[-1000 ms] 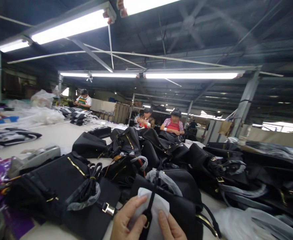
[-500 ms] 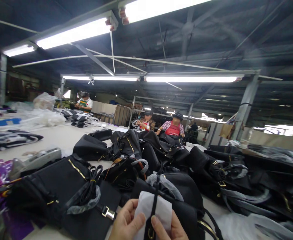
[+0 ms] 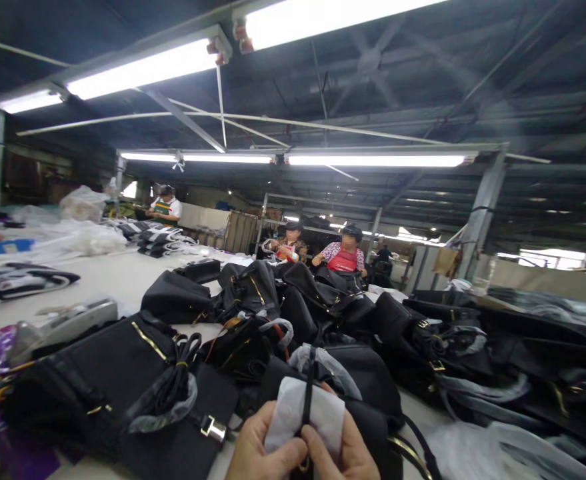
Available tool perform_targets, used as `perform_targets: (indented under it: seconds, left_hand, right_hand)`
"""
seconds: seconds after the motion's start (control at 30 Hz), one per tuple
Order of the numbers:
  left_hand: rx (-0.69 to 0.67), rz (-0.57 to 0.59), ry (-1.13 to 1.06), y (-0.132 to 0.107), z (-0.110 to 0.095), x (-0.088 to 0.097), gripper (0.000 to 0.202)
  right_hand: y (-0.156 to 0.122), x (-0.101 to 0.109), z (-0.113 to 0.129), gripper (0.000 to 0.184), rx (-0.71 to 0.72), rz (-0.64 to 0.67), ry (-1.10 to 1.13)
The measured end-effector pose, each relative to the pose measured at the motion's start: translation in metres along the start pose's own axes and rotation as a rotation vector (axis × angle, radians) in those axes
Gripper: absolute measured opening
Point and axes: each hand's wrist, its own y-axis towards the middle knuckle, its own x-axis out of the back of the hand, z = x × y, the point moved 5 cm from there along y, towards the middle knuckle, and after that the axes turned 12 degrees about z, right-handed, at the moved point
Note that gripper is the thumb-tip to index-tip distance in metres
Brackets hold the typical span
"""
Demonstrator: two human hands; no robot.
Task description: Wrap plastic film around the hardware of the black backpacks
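I have my left hand [image 3: 265, 443] and right hand [image 3: 349, 450] at six o'clock, close together, with thumb tips nearly meeting. Both are closed in a pinch on a narrow black strap [image 3: 308, 395] and the small white paper-like sheet [image 3: 283, 417] behind it. The thumbs partly hide the strap's lower end. Just beyond, at one o'clock from the hands, sits a rounded black leather-like bag [image 3: 370, 373]. At ten o'clock, a large black backpack with gold buckle [image 3: 90, 370] lies on the whitish counter [image 3: 105, 270]; at three o'clock, crumpled translucent plastic film [image 3: 497, 453].
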Motion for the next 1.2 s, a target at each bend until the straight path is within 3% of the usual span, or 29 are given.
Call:
perform_targets:
  seconds: [0.2, 0.33, 0.53, 0.67, 0.9, 1.1, 1.2]
  left_hand:
    - [0.081, 0.03, -0.1, -0.007, 0.003, -0.009, 0.051]
    - [0.031, 0.039, -0.103, -0.009, 0.005, -0.004, 0.053]
    - [-0.014, 0.118, -0.111, -0.01, 0.002, 0.002, 0.069]
    - [-0.056, 0.153, -0.121, -0.012, -0.002, 0.0, 0.073]
    - [-0.06, 0.119, -0.224, -0.013, 0.002, 0.001, 0.071]
    - [-0.01, 0.105, -0.337, -0.01, 0.023, 0.006, 0.06]
    - [-0.033, 0.074, -0.304, -0.01, 0.031, 0.011, 0.056]
  right_hand:
    - [-0.001, 0.004, 0.014, 0.074, -0.018, 0.043, -0.103]
    - [-0.001, 0.002, 0.02, 0.07, -0.05, 0.081, -0.064]
    - [0.007, -0.004, 0.027, 0.08, -0.101, 0.166, -0.022]
    - [0.016, -0.003, 0.038, 0.068, -0.072, 0.129, -0.158]
    - [0.027, -0.003, 0.056, 0.058, -0.015, 0.144, -0.431]
    - [0.021, -0.009, 0.052, 0.062, 0.005, 0.091, -0.316]
    - [0.025, -0.007, 0.048, 0.067, -0.052, 0.135, -0.338]
